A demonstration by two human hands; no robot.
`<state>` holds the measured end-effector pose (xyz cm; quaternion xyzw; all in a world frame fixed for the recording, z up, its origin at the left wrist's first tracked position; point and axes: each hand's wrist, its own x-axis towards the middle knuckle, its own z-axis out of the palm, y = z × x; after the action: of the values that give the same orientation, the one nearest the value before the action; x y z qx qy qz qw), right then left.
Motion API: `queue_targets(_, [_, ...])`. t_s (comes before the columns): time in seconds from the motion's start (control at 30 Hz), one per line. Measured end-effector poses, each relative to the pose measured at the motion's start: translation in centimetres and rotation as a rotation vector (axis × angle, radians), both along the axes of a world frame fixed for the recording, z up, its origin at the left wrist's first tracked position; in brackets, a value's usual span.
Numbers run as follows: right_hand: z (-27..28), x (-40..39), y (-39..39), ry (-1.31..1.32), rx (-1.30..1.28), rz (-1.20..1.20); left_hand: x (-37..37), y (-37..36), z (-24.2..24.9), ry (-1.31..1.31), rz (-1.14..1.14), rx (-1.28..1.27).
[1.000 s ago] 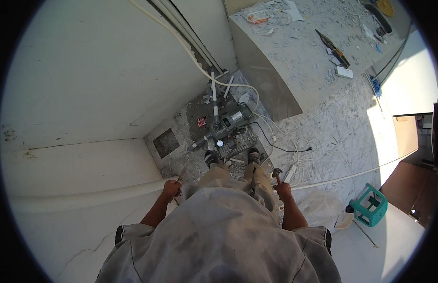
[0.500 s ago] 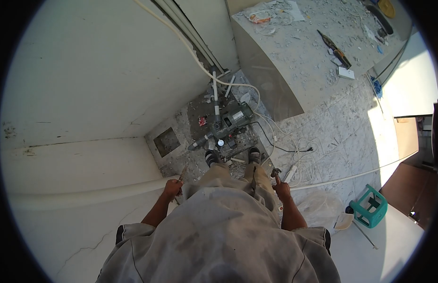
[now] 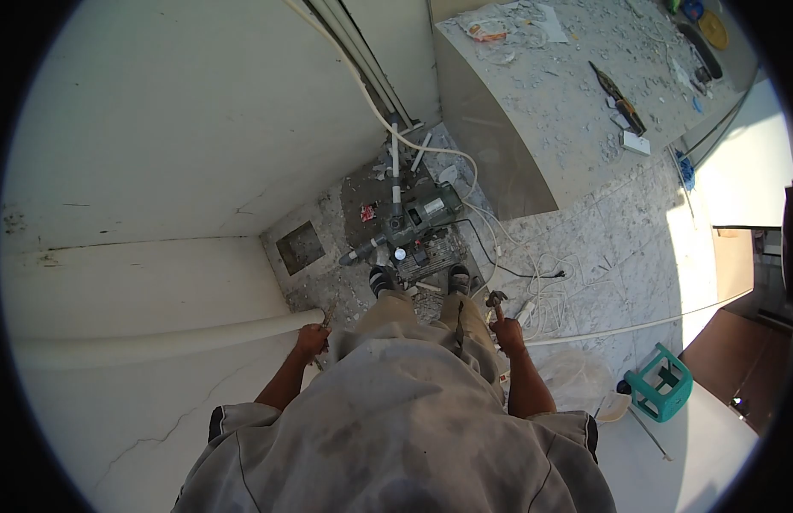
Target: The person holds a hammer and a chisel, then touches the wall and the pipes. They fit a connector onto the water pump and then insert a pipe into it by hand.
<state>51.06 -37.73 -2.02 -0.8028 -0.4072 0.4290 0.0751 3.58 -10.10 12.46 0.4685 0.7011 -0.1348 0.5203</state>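
My right hand (image 3: 508, 333) is closed round the handle of a hammer (image 3: 496, 301), its head pointing up and away from me. At my left side, my left hand (image 3: 312, 340) is closed round a thin tool too small to make out, whose end shows just above the fingers. Between and beyond my hands, a dark pump (image 3: 420, 215) stands on the floor in front of my feet, with a round white gauge (image 3: 400, 254) and a white pipe (image 3: 396, 162) rising from it. Neither hand touches the pump.
A square pit (image 3: 301, 248) lies left of the pump. A debris-covered counter (image 3: 576, 77) holds pliers (image 3: 617, 96). Coiled cable (image 3: 546, 295) lies on the floor at right, near a plastic bag (image 3: 576, 376) and a green stool (image 3: 661, 382). A thick pipe (image 3: 174, 342) runs along the left.
The view has shifted slightly. The hammer has turned a little, so its head shows more clearly above my right hand. Both hands keep their grip.
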Motion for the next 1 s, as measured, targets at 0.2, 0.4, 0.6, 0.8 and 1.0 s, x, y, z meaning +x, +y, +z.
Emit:
queue_targets(0.2, [-0.7,0.1,1.7,0.047,0.113,0.009,0.9,0.0,1.2,0.000,0.026,-0.008])
queue_targets(0.4, [4.1,-0.1,5.5,0.350,-0.123,-0.175,0.8,0.6,0.9,0.010,-0.035,-0.081])
queue_targets(0.6, [5.1,-2.0,7.3,0.349,0.165,0.034,1.8,0.5,-0.7,-0.093,0.005,-0.158])
queue_targets(0.8, [4.6,-4.4,8.2,0.359,0.292,0.209,1.9,-0.2,-3.2,-0.279,-0.108,-0.188])
queue_targets(1.0, [4.5,-5.8,7.6,0.240,0.291,0.287,3.3,0.0,-1.8,-0.212,-0.279,-0.084])
